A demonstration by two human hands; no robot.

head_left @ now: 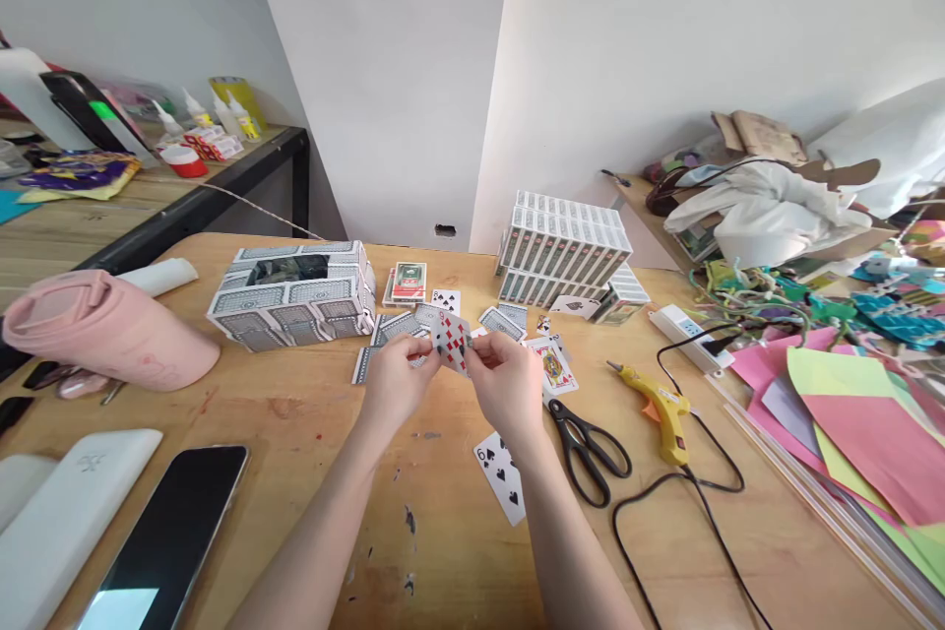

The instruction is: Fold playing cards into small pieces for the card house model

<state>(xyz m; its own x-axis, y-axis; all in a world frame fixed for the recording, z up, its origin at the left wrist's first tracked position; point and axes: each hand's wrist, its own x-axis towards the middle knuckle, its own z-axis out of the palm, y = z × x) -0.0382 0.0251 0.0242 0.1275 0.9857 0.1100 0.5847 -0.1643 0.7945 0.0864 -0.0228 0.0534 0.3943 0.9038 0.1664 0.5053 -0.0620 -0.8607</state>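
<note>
Both my hands meet over the middle of the wooden table (295, 433). My left hand (394, 384) and my right hand (508, 384) pinch a red-pipped playing card (452, 340) between them, face toward me. Under them lie several loose cards, some face down (399, 327), some face up (555, 364). A six of spades (502, 474) lies face up beside my right forearm. A structure built of card backs (295, 295) stands to the left of my hands, with a dark opening in its top.
Stacked card boxes (565, 251) stand at the back. Black scissors (591, 448) and a yellow glue gun (661, 406) with its cable lie to the right, a power strip (683, 330) behind. Coloured paper (856, 423) far right. Phone (173, 532), white case (70, 512) and pink roll (103, 330) at left.
</note>
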